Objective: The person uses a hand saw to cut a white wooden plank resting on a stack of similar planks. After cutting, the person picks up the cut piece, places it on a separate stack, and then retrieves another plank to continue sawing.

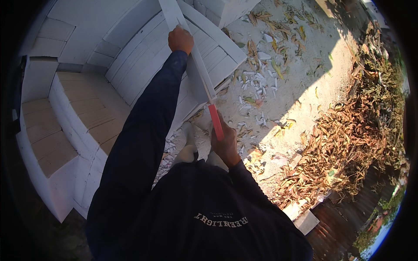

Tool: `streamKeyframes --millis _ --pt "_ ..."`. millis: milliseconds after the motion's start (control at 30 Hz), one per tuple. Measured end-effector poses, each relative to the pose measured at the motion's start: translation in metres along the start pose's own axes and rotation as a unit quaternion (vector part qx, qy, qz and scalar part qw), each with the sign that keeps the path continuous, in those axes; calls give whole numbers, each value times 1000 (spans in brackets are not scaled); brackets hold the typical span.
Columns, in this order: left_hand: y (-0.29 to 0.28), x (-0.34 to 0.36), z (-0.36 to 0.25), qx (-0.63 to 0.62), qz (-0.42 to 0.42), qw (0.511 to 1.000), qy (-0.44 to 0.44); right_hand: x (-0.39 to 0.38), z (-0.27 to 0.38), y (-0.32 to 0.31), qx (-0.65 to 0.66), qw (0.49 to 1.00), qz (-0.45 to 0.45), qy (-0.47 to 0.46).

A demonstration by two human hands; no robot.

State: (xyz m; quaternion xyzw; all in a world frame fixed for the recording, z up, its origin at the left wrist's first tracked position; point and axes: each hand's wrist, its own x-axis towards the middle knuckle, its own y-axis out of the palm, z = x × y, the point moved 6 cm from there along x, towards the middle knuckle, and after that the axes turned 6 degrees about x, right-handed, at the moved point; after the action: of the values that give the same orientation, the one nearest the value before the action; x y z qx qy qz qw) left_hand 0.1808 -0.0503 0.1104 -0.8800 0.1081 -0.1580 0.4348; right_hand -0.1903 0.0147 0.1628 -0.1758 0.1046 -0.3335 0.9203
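Observation:
My left hand (180, 41) is closed on a long, pale flat strip (200, 65) that lies diagonally over a white slatted panel (217, 48). Closer to my body, my right hand (225, 141) is wrapped round a slim red object (216, 122), which lines up with the lower end of the strip; whether the two are joined, I cannot tell. My dark sleeves and top fill much of the lower middle.
A white stepped structure (65, 161) with tan-topped ledges (91, 108) stands at the left. Pale ground (278, 100) carries leaves and white chips. Dry leaves (331, 148) pile at the right, beside rusty corrugated sheet (337, 217) and a grey block (307, 222).

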Motion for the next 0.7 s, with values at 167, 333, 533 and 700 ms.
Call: streamKeyframes --millis 167,333,533,700 --pt "1 24 -5 6 -18 1000 10 22 5 3 22 999 -6 -32" --pt "3 23 -15 24 -13 1000 -6 24 -2 3 37 999 14 29" --pt "-2 13 3 13 -4 999 36 10 0 3 5 999 37 13" --pt "3 33 -1 34 -24 998 44 25 10 5 33 999 42 -8"
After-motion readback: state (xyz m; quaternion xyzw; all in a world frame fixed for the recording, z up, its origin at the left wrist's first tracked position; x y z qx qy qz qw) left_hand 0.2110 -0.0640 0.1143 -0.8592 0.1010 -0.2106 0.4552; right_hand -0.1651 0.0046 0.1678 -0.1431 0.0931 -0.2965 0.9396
